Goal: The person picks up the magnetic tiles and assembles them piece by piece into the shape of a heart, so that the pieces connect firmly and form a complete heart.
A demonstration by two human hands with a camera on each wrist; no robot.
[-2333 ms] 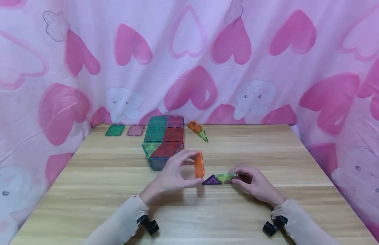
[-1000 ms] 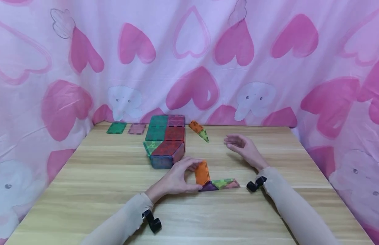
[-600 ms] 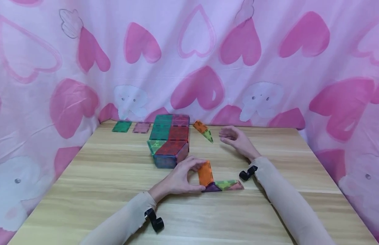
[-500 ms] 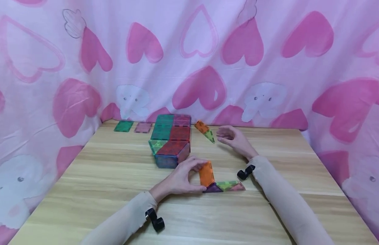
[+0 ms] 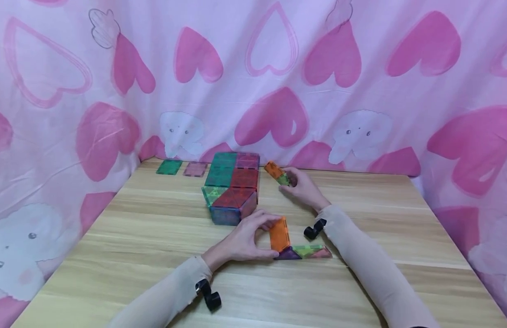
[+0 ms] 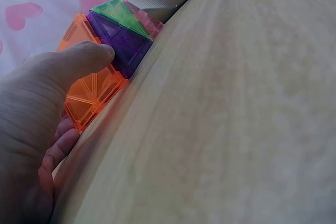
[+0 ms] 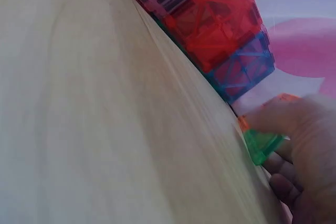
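My left hand (image 5: 247, 237) holds an upright orange magnetic tile (image 5: 280, 236), fingers at its upper edge and thumb low down near a purple triangle tile (image 5: 289, 253). In the left wrist view the thumb overlaps the purple triangle (image 6: 123, 45) and the orange tile (image 6: 86, 95). A light green tile (image 5: 308, 250) and a pink tile (image 5: 323, 253) continue in a row to the right of the purple one. Farther back, my right hand (image 5: 305, 187) pinches a green triangle tile (image 5: 284, 179) joined to an orange tile (image 5: 273, 169); the fingers partly hide the triangle.
A box-like structure of magnetic tiles (image 5: 233, 177), green, red and blue, stands left of the right hand and behind the left. Flat green (image 5: 169, 167) and pink (image 5: 195, 169) square tiles lie at the back left. A heart-patterned curtain (image 5: 269, 68) borders the wooden table (image 5: 134, 237).
My right hand has let go of the tile row, moved back and left, and taken hold of the green triangle. My left hand has lowered the orange tile against the purple triangle.
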